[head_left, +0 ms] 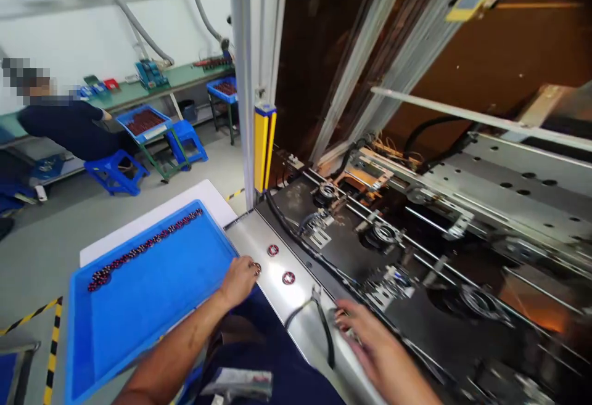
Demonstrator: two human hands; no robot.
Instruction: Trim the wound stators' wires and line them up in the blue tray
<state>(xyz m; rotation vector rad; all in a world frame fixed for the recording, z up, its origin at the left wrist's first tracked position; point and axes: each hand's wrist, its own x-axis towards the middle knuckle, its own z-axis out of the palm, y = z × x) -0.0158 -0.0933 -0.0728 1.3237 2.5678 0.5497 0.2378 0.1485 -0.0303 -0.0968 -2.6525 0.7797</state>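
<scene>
Farthest left of the work I have the blue tray (166, 282), with a row of round parts (150, 243) packed in a slanting line along its far side. I would add to such a line at its end, setting each piece down flat against its neighbour rather than dropping it.

Next comes my left hand (237, 278), over the tray's near corner beside the metal ledge (250, 232). Its fingertips are closed on a round part (257, 268) at the ledge's edge; a light pinch on the rim suits it, leaving the face untouched.

Further right, a loose disc (273, 250) and a second disc (288, 278) lie flat on the ledge, apart from each other. I'd slide a fingertip under one rim at a time, so neither gets knocked off.

Then the pliers (316, 297) lie with their handles spread towards me; my sleeve could snag them, so I would pass well clear.

My right hand (358, 328) is curled past them, at the machine's side of the ledge. Blur hides what its fingers have, so I cannot tell whether it grips something. Beyond is the machine bed (296, 198); I would hold my wrist away from its rods.
</scene>
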